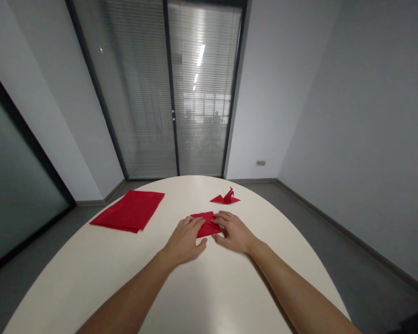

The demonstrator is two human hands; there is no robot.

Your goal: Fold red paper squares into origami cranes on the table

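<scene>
A small folded red paper (pixel 206 224) lies flat on the white oval table (pixel 90 273), between my two hands. My left hand (pixel 184 240) rests palm down with its fingers stretched over the paper's left part. My right hand (pixel 234 231) lies flat on the paper's right part, fingers pointing left and pressing on it. Both hands touch the paper; neither lifts it. Beyond them stands a finished red paper crane (pixel 226 197).
A stack of red paper sheets (pixel 129 211) lies at the table's far left. Behind the table are glass doors with blinds (pixel 170 93), grey walls and a grey floor (pixel 334 250). The table's rounded edge curves away on both sides.
</scene>
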